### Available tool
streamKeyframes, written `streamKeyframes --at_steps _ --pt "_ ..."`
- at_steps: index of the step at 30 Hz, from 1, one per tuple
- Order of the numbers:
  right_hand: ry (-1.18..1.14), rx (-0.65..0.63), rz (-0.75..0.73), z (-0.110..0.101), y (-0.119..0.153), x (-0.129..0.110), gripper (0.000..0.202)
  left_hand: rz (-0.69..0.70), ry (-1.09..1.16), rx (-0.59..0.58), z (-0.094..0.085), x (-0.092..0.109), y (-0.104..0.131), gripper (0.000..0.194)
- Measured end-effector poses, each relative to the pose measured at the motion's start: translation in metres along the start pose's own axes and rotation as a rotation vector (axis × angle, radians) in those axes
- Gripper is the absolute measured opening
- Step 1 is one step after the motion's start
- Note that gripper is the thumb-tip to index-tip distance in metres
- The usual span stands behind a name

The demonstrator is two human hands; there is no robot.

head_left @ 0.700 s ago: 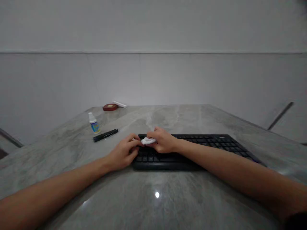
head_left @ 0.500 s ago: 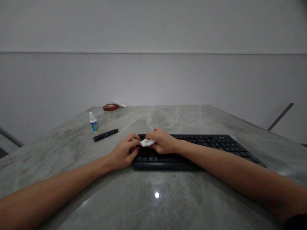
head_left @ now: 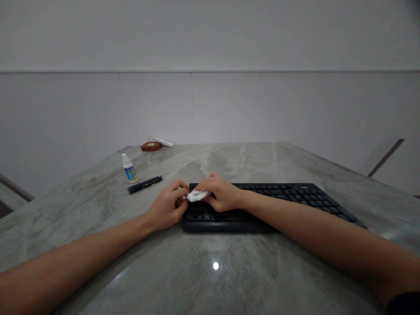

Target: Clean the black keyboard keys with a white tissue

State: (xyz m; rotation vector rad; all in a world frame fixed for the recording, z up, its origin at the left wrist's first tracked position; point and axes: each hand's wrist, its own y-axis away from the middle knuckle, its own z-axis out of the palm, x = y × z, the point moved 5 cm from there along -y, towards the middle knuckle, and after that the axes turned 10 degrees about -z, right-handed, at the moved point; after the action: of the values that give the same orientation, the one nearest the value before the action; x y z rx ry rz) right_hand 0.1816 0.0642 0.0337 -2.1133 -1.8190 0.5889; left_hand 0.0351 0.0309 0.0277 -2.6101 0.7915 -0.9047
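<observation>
A black keyboard (head_left: 226,227) lies on the table, partly covered by my hands and right forearm. My right hand (head_left: 219,192) is closed on a crumpled white tissue (head_left: 197,196) over the keyboard's left part. At the keyboard's left edge is my left hand (head_left: 170,204), its fingers curled and thumb drawn in toward them. The tissue's tip reaches the left fingertips. Whatever those fingers pinch, if anything, is hidden.
To the left stands a small white spray bottle (head_left: 130,169) with a blue and yellow label. Near it lies a black pen-like object (head_left: 144,185). Farther back are a reddish-brown box (head_left: 150,146) and a flat white item (head_left: 164,142). The grey marble-look table (head_left: 210,288) reaches the wall.
The tissue and the right fingers have shifted slightly left, toward the left hand. The left fingers have drawn back a little and curled closer together. The keyboard stays in place.
</observation>
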Motion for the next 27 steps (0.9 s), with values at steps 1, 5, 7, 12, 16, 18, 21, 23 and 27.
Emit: streamKeyframes --at_steps 1,5,7,12,16,18,21,23,27 --pt "0.013 0.005 0.019 -0.0001 0.0002 0.0016 0.03 -0.004 0.0 0.003 -0.0002 -0.0008 0.0001 0.017" --pt "0.029 0.035 0.112 0.0003 0.0003 0.0084 0.028 -0.028 0.004 0.008 -0.0001 -0.0039 0.0002 0.018" --pt "0.013 0.031 0.116 0.0012 -0.0002 0.0087 0.026 -0.032 0.008 0.005 0.0002 -0.0045 0.0004 0.019" --pt "-0.006 0.041 0.097 0.0003 -0.0014 0.0058 0.025 -0.035 0.012 0.007 0.0003 -0.0045 0.0007 0.018" --pt "-0.027 0.006 0.075 0.0012 -0.0024 0.0027 0.024 -0.034 0.003 0.009 0.0002 -0.0043 -0.0006 0.017" --pt "-0.025 -0.004 0.077 0.0017 -0.0027 0.0023 0.024 -0.033 0.0 0.01 0.0001 -0.0043 -0.0012 0.017" --pt "0.003 0.028 0.104 0.0007 -0.0027 0.0036 0.024 -0.035 0.004 0.014 -0.0002 -0.0046 -0.0011 0.018" --pt "0.0 0.033 0.103 0.001 -0.0026 0.004 0.024 -0.032 0.002 0.015 -0.0004 -0.0042 -0.0005 0.018" --pt "0.018 0.018 0.11 0.0013 -0.0024 0.0052 0.021 -0.031 0.0 0.016 -0.0009 -0.0031 -0.0001 0.018"
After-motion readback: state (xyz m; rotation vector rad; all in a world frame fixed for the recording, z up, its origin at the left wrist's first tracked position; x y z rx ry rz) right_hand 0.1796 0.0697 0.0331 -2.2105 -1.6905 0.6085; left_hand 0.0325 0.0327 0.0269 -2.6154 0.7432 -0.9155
